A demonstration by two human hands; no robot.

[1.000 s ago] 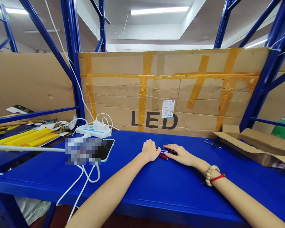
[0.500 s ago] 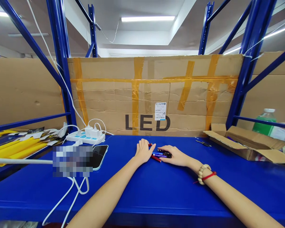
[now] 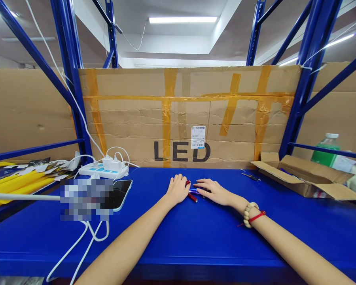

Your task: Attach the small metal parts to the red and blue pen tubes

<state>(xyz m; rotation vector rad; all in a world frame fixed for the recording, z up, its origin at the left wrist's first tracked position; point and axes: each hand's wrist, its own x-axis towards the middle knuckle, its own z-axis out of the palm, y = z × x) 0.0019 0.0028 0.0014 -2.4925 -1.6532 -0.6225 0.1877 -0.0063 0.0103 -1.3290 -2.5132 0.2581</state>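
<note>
Near the middle of the blue shelf, my left hand [image 3: 177, 190] lies palm down with its fingers stretched forward. A red pen [image 3: 192, 198] sits slantwise against its thumb side, partly covered by the thumb. Just to the right is a blue pen [image 3: 194, 191], whose right end runs toward my right hand [image 3: 216, 192]. The right hand is palm down too, fingers extended and a little apart, over the end of the blue pen. What lies beneath its palm is hidden. A beaded bracelet [image 3: 249, 213] and a red cord circle the right wrist.
To the left are a phone [image 3: 123, 194], a white power strip [image 3: 102, 171] with cables, and yellow packages [image 3: 23, 186]. An opened cardboard box [image 3: 302, 178] stands at the right, with small dark snips [image 3: 250, 176] near it. A taped cardboard sheet [image 3: 130, 122] forms the back.
My left thumb has drawn in over the red pen. My right hand has flattened, its fingers reaching further left, and the dark parts seen beneath it before are now mostly covered. The view shifted slightly.
</note>
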